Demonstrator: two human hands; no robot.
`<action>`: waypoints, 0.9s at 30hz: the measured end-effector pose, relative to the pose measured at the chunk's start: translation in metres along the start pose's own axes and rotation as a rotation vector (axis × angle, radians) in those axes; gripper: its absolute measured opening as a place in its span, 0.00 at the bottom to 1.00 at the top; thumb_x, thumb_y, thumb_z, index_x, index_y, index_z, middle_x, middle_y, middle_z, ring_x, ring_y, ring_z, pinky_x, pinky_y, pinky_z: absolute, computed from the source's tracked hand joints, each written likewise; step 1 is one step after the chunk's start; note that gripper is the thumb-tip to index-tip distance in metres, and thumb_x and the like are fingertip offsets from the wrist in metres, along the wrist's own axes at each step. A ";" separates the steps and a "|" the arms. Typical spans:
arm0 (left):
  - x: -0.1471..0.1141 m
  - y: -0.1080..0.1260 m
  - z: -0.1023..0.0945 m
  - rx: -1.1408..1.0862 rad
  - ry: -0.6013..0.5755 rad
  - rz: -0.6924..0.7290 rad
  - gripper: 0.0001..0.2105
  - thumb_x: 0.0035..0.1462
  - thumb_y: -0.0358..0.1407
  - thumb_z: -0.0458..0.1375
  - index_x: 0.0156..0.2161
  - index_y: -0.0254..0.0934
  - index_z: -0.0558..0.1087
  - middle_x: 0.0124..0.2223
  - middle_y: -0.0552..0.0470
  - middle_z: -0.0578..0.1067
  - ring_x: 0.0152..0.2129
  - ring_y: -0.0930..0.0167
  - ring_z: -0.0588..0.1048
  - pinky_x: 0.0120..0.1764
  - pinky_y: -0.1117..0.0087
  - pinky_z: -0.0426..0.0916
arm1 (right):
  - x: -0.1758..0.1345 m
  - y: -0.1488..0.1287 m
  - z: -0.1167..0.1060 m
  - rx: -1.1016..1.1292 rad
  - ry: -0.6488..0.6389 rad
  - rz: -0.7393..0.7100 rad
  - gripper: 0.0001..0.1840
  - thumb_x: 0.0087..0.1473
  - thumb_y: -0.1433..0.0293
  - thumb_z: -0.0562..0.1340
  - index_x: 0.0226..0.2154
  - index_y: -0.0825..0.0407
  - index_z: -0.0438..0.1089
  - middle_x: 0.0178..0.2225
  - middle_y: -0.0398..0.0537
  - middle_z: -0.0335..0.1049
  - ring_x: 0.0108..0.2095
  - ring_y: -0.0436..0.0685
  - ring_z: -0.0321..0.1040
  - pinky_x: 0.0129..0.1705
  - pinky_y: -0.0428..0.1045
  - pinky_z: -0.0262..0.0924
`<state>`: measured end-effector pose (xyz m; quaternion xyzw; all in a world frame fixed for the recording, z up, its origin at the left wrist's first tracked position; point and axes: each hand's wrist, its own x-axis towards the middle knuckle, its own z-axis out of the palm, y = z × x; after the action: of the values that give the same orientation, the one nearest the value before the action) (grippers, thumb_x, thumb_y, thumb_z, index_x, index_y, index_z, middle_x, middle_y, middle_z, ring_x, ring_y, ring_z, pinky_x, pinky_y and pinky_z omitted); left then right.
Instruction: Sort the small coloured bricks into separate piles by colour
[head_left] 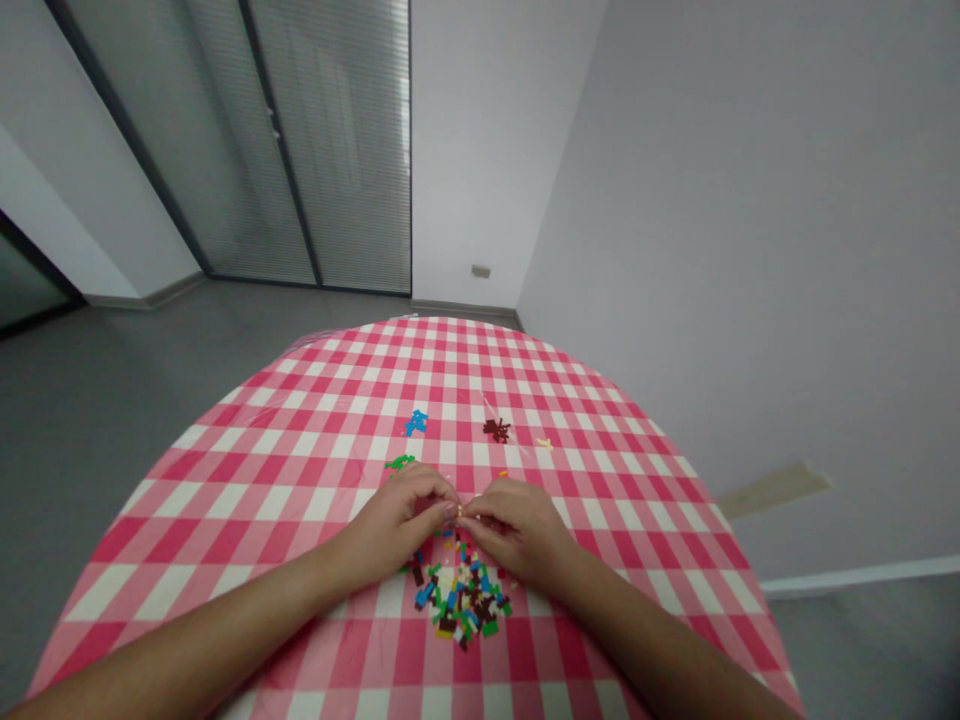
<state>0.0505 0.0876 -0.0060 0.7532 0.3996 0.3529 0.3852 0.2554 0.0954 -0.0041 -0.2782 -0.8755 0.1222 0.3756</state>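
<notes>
Pink and white checks cover the table (300, 450). In the middle, the left hand (401, 520) and right hand (517, 530) meet, fingertips pinched shut on one tiny pale piece (459, 511). Below them lies a mixed pile of little bricks (461, 595).

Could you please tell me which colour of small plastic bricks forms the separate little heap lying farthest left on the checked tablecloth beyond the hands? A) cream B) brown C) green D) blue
C: the small heap of green plastic bricks lies left of the blue heap, the dark brown heap and the few cream pieces.
</notes>
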 end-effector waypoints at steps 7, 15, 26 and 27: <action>0.000 -0.001 0.000 -0.020 -0.027 -0.029 0.08 0.63 0.34 0.53 0.34 0.39 0.73 0.34 0.52 0.73 0.36 0.68 0.70 0.42 0.64 0.63 | 0.000 0.000 -0.001 -0.014 -0.009 -0.019 0.12 0.61 0.66 0.60 0.30 0.53 0.74 0.23 0.46 0.74 0.25 0.51 0.67 0.27 0.45 0.58; 0.000 -0.002 0.001 -0.052 -0.024 -0.040 0.07 0.62 0.35 0.54 0.35 0.39 0.74 0.35 0.51 0.74 0.36 0.67 0.71 0.43 0.63 0.64 | -0.001 -0.002 -0.001 -0.060 0.000 -0.039 0.08 0.59 0.70 0.60 0.30 0.52 0.73 0.22 0.46 0.73 0.24 0.52 0.67 0.27 0.46 0.58; -0.001 -0.001 0.001 -0.062 -0.027 -0.060 0.07 0.61 0.34 0.54 0.34 0.39 0.74 0.34 0.51 0.74 0.36 0.67 0.71 0.43 0.64 0.64 | -0.001 0.002 -0.002 -0.060 0.049 -0.037 0.12 0.62 0.63 0.60 0.32 0.52 0.74 0.24 0.46 0.75 0.25 0.51 0.68 0.28 0.46 0.58; 0.000 -0.001 0.001 -0.064 -0.027 -0.064 0.07 0.61 0.34 0.55 0.33 0.39 0.74 0.34 0.51 0.74 0.36 0.67 0.71 0.43 0.64 0.64 | -0.001 0.003 -0.002 -0.066 0.039 -0.046 0.12 0.62 0.63 0.59 0.32 0.52 0.74 0.24 0.46 0.75 0.25 0.51 0.67 0.28 0.46 0.58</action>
<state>0.0512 0.0873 -0.0074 0.7320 0.4070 0.3427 0.4255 0.2585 0.0971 -0.0046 -0.2727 -0.8777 0.0793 0.3861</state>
